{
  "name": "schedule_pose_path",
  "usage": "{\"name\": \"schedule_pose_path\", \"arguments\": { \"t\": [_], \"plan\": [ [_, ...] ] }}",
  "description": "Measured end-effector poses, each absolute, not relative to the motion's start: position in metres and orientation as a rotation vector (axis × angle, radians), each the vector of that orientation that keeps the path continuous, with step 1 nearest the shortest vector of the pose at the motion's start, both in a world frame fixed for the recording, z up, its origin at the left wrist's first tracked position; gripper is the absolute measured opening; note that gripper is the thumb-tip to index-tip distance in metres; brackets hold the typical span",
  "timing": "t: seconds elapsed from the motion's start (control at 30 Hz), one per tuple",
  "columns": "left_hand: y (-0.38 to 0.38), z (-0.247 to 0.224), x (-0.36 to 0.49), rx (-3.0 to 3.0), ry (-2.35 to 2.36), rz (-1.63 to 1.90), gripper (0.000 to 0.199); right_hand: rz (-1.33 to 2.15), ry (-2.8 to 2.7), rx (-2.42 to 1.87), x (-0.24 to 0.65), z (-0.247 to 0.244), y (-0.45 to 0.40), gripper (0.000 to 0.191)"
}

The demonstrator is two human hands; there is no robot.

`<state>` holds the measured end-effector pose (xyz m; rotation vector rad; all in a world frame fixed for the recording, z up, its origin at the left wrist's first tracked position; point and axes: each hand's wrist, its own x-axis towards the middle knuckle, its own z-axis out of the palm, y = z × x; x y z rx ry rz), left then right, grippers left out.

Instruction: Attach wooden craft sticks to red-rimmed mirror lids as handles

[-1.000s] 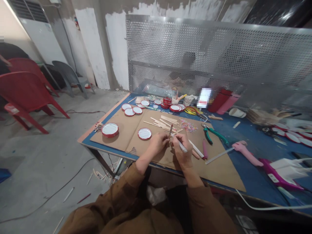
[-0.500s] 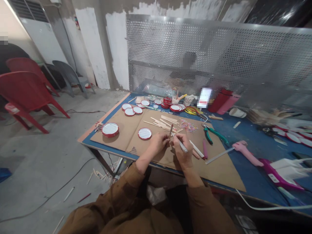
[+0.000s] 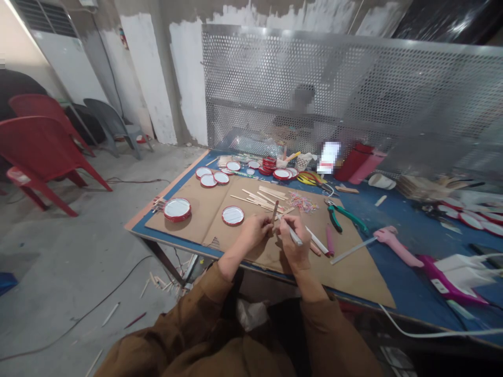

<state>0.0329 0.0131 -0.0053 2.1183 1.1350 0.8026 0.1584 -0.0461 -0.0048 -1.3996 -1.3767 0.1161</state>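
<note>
Over the cardboard sheet (image 3: 220, 230), my left hand (image 3: 254, 231) is closed on a thin brown wooden strip (image 3: 275, 208) that stands up from the fingertips. My right hand (image 3: 296, 251) pinches a slim silver-white pen-like tool (image 3: 294, 236), its tip close to the strip; its exact kind is unclear. Behind both hands lie several pale wooden sticks (image 3: 259, 199) and a pile of thin coloured bits (image 3: 302, 201). To the left of my left hand is a round red-rimmed piece with a white face (image 3: 233, 215).
A red-rimmed stack (image 3: 177, 210) sits at the cardboard's left. More round pieces (image 3: 208, 180) lie behind. Green-handled pliers (image 3: 335, 217), a pink glue gun (image 3: 396, 246) and a purple power strip (image 3: 440, 283) are on the right. A perforated metal panel (image 3: 251, 78) backs the table.
Both hands keep the same hold and almost the same place. The whole view has shifted very slightly.
</note>
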Motion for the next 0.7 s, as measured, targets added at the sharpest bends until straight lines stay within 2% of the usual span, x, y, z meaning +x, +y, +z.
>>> {"name": "schedule_pose_path", "arguments": {
  "t": [0.7],
  "plan": [
    [0.0143, -0.0099, 0.0329, 2.154, 1.115, 0.847, 0.015, 0.085, -1.401, -1.417, 0.1568, -0.001, -0.0474, 0.018]
  ]
}}
